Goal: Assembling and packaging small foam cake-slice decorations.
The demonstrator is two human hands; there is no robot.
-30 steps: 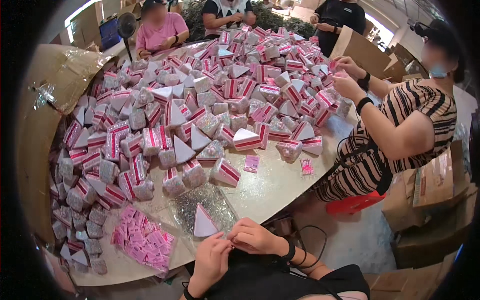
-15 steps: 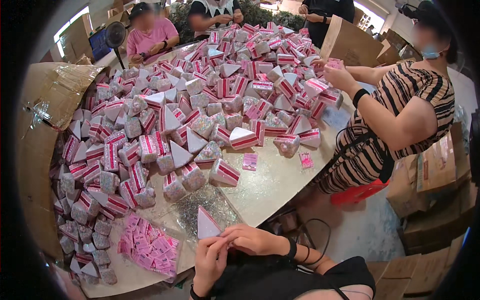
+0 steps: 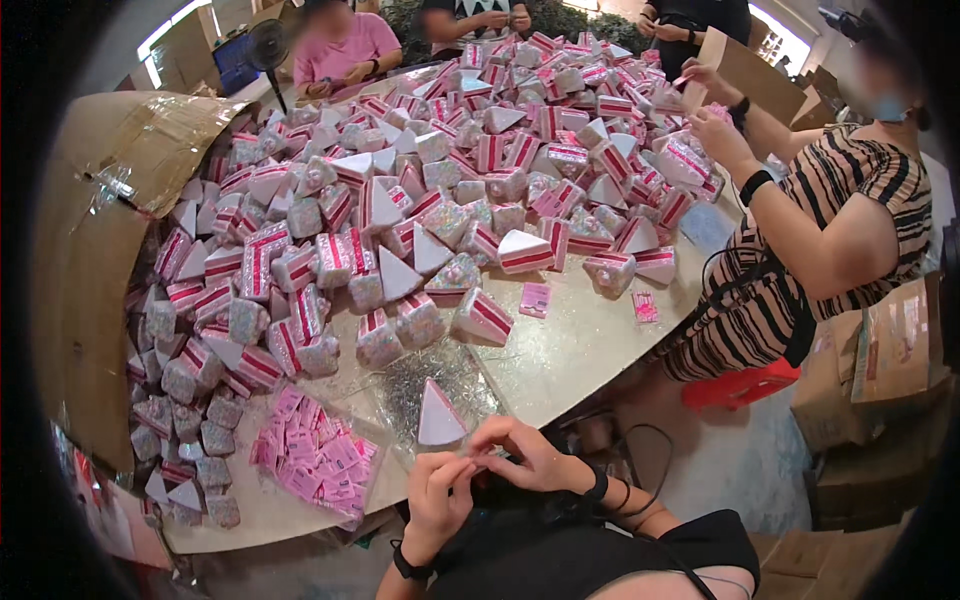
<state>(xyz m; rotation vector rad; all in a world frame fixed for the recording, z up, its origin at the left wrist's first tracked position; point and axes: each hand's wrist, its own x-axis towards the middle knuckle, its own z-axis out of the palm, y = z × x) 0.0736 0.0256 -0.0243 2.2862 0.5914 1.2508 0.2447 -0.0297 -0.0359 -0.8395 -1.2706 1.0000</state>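
Note:
My left hand (image 3: 438, 497) and my right hand (image 3: 527, 457) meet fingertip to fingertip at the near table edge. They pinch something small that I cannot make out. Just beyond them a white wedge-shaped box (image 3: 439, 416) stands on a clear bag of silver shredded filler (image 3: 425, 378). A clear bag of small pink packets (image 3: 315, 458) lies to the left of my hands. Across the round table (image 3: 585, 345) spreads a big heap of pink-and-white striped wedge boxes (image 3: 400, 210).
A person in a striped top (image 3: 810, 240) sits at the right on a red stool (image 3: 745, 383), handling boxes. Other people sit at the far side. An open cardboard carton (image 3: 105, 250) stands at the left, more cartons (image 3: 885, 350) at the right. Two loose pink packets (image 3: 535, 299) lie on the table.
My hands have drawn a little closer together below the white wedge box, which stays on the filler bag. The person at the right has raised their hands toward the far boxes.

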